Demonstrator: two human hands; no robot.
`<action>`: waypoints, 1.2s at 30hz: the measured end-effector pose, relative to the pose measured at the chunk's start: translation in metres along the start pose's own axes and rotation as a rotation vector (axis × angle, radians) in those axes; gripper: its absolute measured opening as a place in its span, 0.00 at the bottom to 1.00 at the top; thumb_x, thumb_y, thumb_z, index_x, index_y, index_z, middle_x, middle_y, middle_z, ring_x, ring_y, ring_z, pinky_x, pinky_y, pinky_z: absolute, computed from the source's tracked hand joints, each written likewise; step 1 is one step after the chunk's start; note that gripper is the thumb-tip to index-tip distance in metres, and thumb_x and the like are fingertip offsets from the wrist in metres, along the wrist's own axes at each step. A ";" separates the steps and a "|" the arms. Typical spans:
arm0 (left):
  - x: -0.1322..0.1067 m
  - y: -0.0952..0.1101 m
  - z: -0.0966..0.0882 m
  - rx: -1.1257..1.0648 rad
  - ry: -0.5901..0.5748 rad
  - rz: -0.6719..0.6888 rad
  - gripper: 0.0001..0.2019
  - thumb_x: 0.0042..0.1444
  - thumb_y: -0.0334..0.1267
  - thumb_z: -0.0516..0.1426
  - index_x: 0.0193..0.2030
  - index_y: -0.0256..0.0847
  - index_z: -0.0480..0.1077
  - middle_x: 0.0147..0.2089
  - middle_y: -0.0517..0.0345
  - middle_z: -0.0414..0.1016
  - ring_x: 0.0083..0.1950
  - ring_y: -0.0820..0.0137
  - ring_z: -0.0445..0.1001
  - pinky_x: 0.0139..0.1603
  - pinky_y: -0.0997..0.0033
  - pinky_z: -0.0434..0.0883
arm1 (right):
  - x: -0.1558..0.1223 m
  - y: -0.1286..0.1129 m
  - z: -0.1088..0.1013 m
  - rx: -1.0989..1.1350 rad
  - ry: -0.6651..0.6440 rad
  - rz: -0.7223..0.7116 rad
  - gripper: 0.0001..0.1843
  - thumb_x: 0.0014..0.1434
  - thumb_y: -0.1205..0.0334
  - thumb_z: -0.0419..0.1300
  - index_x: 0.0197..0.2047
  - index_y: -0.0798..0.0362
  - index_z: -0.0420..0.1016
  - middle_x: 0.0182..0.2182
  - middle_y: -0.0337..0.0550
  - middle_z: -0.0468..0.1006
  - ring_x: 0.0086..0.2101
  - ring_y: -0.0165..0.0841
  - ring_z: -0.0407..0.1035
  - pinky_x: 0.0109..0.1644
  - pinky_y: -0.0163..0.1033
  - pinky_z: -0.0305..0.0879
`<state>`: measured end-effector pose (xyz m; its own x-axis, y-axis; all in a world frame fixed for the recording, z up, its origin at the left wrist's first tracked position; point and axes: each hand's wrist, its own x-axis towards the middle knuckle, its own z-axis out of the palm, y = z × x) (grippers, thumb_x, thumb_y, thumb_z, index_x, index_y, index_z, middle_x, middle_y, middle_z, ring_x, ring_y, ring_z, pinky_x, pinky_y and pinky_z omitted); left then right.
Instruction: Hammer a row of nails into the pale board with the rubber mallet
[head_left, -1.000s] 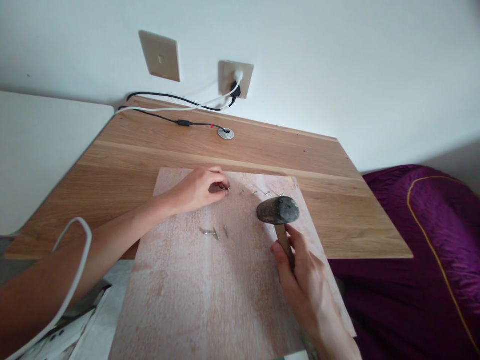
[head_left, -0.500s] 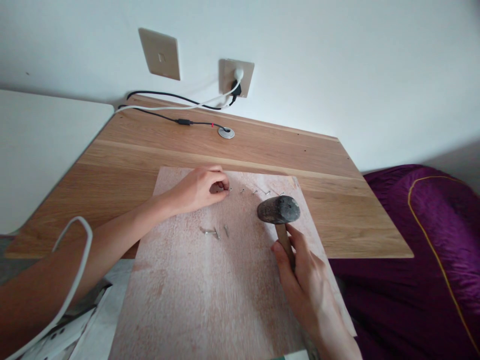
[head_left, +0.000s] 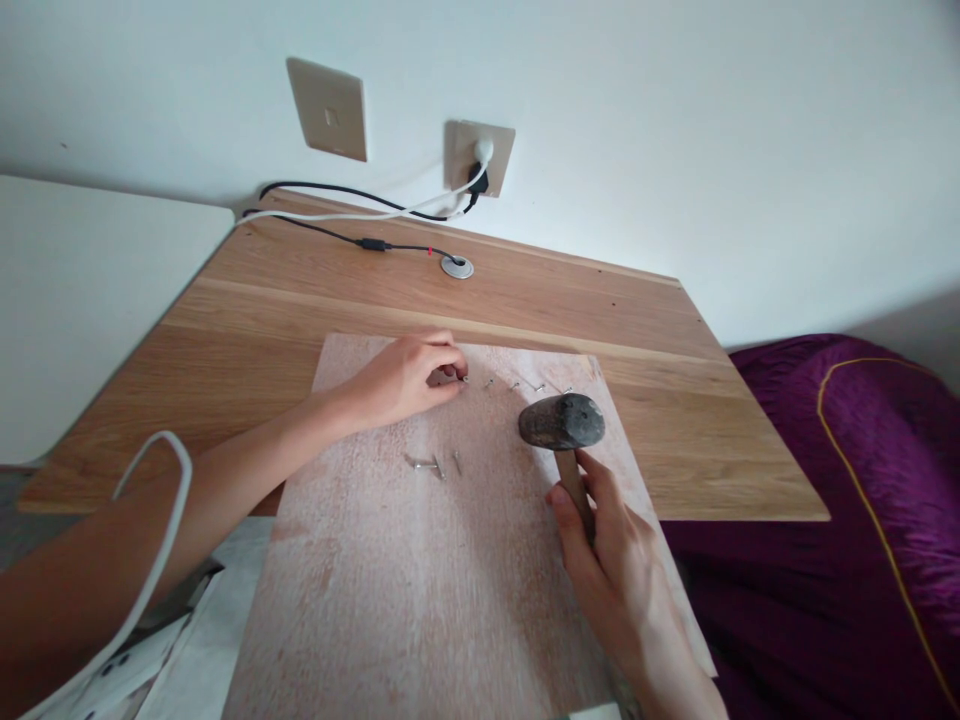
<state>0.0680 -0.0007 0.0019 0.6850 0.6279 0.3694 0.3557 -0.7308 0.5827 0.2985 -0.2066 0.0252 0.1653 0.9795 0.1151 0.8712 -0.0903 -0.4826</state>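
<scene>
My right hand [head_left: 611, 535] is wrapped round the wooden handle of a mallet [head_left: 561, 421] with a dark, rounded head, held over the right side of a pale, worn board [head_left: 360, 570]. Near the board's far edge my left hand [head_left: 416, 375] pinches a small nail [head_left: 465, 379] between thumb and fingertips; its lower part is hidden. To the right of that nail, several nails [head_left: 515, 386] stand in a row along the far edge, some of them tilted. A few loose nails [head_left: 427, 464] lie on the board nearer to me.
The board rests on a wooden desk [head_left: 720, 440] against a white wall. Cables [head_left: 330, 216] run from a wall socket [head_left: 495, 150] along the back. A white cord [head_left: 169, 530] loops over my left forearm. Purple fabric [head_left: 795, 600] lies to the right, a white panel [head_left: 90, 300] to the left.
The whole view has shifted slightly, so everything sits a little further right. Both hands keep nearly the same place over the board, with the mallet still raised and the nail still pinched.
</scene>
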 end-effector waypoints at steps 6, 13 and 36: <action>0.000 0.001 0.001 -0.003 -0.010 -0.003 0.02 0.61 0.31 0.61 0.38 0.39 0.77 0.39 0.56 0.76 0.36 0.70 0.74 0.39 0.68 0.68 | 0.000 0.000 0.000 0.011 -0.002 0.017 0.22 0.73 0.54 0.50 0.62 0.56 0.70 0.37 0.51 0.85 0.33 0.40 0.82 0.35 0.41 0.75; 0.000 -0.001 0.003 -0.004 -0.020 -0.019 0.03 0.60 0.33 0.64 0.40 0.39 0.77 0.42 0.55 0.76 0.41 0.67 0.75 0.42 0.67 0.69 | 0.001 -0.003 -0.002 -0.002 -0.017 0.034 0.23 0.73 0.54 0.50 0.63 0.56 0.71 0.37 0.53 0.86 0.35 0.42 0.82 0.37 0.43 0.76; -0.001 0.001 0.004 0.046 -0.009 0.006 0.01 0.62 0.32 0.63 0.40 0.39 0.77 0.40 0.55 0.75 0.38 0.68 0.74 0.40 0.67 0.69 | 0.002 -0.005 -0.003 -0.008 -0.055 0.045 0.23 0.74 0.51 0.50 0.63 0.57 0.68 0.29 0.46 0.82 0.25 0.38 0.78 0.29 0.39 0.70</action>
<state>0.0706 -0.0034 -0.0009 0.6930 0.6211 0.3660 0.3804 -0.7463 0.5462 0.2958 -0.2051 0.0309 0.1792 0.9828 0.0450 0.8668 -0.1361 -0.4796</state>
